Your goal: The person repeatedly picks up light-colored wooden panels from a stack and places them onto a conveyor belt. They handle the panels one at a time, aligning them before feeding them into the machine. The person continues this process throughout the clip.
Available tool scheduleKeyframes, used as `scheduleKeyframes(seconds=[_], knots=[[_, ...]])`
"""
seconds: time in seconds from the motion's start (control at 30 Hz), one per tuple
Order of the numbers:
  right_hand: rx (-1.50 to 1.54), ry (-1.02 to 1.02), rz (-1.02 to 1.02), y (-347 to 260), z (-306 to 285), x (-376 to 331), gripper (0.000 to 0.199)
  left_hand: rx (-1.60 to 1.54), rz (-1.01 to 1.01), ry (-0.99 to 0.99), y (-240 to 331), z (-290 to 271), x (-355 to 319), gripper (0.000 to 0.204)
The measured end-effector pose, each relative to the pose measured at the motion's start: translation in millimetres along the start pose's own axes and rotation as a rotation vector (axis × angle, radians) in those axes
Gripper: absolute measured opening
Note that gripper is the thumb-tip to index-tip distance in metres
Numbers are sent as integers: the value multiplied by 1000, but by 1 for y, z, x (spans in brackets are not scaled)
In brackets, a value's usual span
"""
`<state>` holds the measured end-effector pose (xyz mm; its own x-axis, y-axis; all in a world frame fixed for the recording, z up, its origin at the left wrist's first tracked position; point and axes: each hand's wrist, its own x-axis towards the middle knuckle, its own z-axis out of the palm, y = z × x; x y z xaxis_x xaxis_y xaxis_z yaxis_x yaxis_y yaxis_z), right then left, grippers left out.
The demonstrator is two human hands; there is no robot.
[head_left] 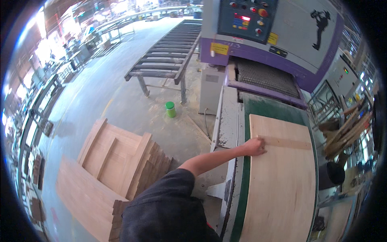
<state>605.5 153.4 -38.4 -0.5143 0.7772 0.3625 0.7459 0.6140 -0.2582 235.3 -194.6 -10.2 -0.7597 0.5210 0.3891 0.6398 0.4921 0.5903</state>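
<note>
A pale wooden panel (282,185) lies flat on the green belt (240,197) of a purple and grey feed-through machine. My left hand (254,147) rests on its left edge, with the fingers curled in. What sits inside the fingers, if anything, is hidden. A tan band (288,143) runs across the panel from those fingers to the right edge; I cannot tell whether it is a loose strip or part of the panel. My right hand is out of view.
Left of my arm stands a stack of wooden panels (117,153), another panel (86,195) beside it. A roller conveyor (165,54) extends behind a green canister (170,109) on the floor. The machine's control panel (246,18) is above its mesh-like infeed (266,78).
</note>
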Motion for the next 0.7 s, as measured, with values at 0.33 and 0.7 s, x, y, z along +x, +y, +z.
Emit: scheduleKeyframes(seconds=[0.33,0.7], knots=[[199,194,-433,-95,7,3,42,100,-700,679,-17,-166,-370,16],[485,-1287,-1348,-381,-65,-292,46,229,-1217,1323,107,-178,-639,16]])
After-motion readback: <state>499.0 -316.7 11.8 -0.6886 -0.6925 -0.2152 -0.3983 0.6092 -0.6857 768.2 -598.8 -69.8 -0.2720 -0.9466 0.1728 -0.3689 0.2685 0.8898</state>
